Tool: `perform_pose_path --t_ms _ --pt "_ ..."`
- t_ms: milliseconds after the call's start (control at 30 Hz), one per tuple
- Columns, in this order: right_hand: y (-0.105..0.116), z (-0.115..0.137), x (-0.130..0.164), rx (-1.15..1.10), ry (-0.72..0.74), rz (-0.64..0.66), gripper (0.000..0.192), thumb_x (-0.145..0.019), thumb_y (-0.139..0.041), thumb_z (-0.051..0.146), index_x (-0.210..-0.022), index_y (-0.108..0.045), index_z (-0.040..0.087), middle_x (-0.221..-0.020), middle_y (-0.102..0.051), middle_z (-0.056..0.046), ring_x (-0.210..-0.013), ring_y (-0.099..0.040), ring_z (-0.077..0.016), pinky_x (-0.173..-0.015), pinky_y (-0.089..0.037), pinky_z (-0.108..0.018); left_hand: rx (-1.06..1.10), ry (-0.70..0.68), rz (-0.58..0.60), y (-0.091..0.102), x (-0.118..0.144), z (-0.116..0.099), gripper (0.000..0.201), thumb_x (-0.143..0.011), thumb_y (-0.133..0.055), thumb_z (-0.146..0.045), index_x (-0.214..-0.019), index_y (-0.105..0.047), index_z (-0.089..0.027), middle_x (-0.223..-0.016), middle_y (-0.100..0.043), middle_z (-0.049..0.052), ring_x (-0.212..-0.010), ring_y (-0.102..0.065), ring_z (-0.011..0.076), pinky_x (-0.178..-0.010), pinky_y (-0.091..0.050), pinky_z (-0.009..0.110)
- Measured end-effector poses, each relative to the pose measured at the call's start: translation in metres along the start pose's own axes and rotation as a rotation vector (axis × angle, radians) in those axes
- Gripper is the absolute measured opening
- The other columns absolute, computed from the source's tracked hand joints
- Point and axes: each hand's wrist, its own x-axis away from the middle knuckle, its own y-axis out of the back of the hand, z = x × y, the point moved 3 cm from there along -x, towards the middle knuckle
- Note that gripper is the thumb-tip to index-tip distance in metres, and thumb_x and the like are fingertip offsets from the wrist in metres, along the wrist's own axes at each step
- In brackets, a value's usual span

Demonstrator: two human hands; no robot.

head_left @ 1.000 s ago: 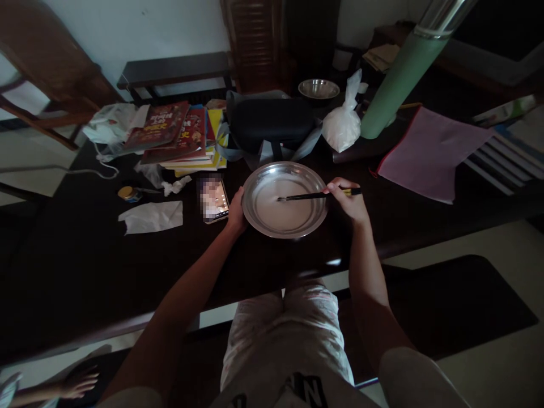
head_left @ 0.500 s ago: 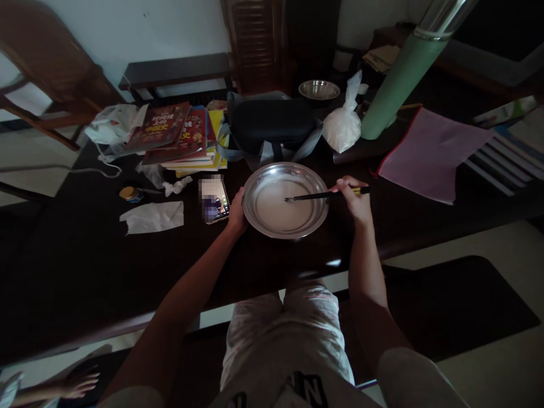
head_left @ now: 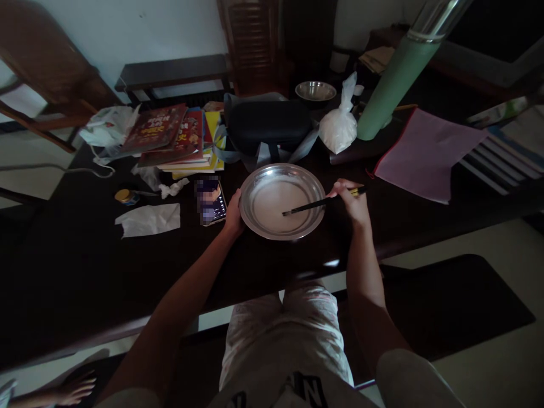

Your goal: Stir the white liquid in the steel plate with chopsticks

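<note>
A round steel basin point(head_left: 255, 181) holding a pale white liquid sits on the dark table point(head_left: 76, 266) in front of me. My left hand point(head_left: 233, 212) grips the basin's left rim. My right hand point(head_left: 351, 201) holds a pair of dark chopsticks point(head_left: 314, 204) at the basin's right side. Their tips dip into the liquid near the basin's middle.
A phone point(head_left: 210, 201) lies just left of the basin, with a tissue point(head_left: 147, 220) and a small jar point(head_left: 124, 196) further left. Behind are stacked books point(head_left: 178, 139), a black case point(head_left: 267, 122), a white bag point(head_left: 338, 127), a green flask point(head_left: 395, 73), a small steel bowl point(head_left: 315, 90) and a pink folder point(head_left: 425, 153).
The chopstick tips have swept from the left part of the liquid toward the lower middle. My right hand dropped slightly; my left hand stays on the rim.
</note>
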Motion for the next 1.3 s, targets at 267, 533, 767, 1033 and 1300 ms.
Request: perform_pose_path --t_ms 267,533,767,1033,1300 --pt "-0.002 0.000 -0.001 0.032 0.013 -0.019 0.051 -0.084 -0.074 0.073 -0.065 -0.073 0.026 -0.066 -0.071 0.001 -0.067 -0.067 -0.0178 -0.071 -0.052 -0.034 -0.008 -0.007 0.033 -0.001 0.000 -0.001 0.031 -0.087 -0.074 -0.053 -0.091 -0.078 -0.022 -0.087 -0.082 0.003 -0.102 -0.077 0.0271 -0.096 -0.060 0.038" --pt "-0.007 0.004 -0.001 0.059 0.044 0.101 0.051 -0.083 -0.073 0.075 -0.068 -0.075 0.027 -0.072 -0.075 -0.001 -0.075 -0.072 -0.0197 -0.077 -0.056 -0.036 0.002 -0.006 0.023 -0.002 0.003 -0.003 0.029 -0.085 -0.075 -0.050 -0.088 -0.076 -0.021 -0.086 -0.080 0.003 -0.095 -0.076 0.0243 -0.093 -0.060 0.034" --pt "-0.001 0.001 -0.001 0.039 -0.021 0.007 0.055 -0.082 -0.072 0.078 -0.062 -0.070 0.026 -0.064 -0.071 0.000 -0.068 -0.070 -0.0201 -0.071 -0.056 -0.035 -0.020 0.018 -0.005 0.000 0.000 0.000 0.037 -0.081 -0.076 -0.058 -0.090 -0.074 -0.022 -0.083 -0.078 0.004 -0.097 -0.075 0.0275 -0.092 -0.060 0.038" --pt "0.001 0.002 -0.001 0.058 0.008 -0.055 0.054 -0.083 -0.072 0.075 -0.063 -0.071 0.026 -0.065 -0.072 0.000 -0.068 -0.069 -0.0187 -0.073 -0.054 -0.035 -0.034 0.008 -0.037 -0.003 0.004 -0.003 0.035 -0.083 -0.076 -0.055 -0.086 -0.073 -0.021 -0.078 -0.076 0.002 -0.094 -0.076 0.0262 -0.091 -0.060 0.037" --pt "-0.003 0.003 0.000 0.074 0.020 0.031 0.050 -0.083 -0.074 0.074 -0.066 -0.073 0.027 -0.071 -0.075 -0.001 -0.074 -0.071 -0.0203 -0.075 -0.055 -0.036 -0.028 0.033 -0.018 -0.003 0.005 -0.005 0.031 -0.085 -0.073 -0.052 -0.086 -0.075 -0.022 -0.079 -0.078 0.004 -0.098 -0.077 0.0289 -0.091 -0.062 0.039"
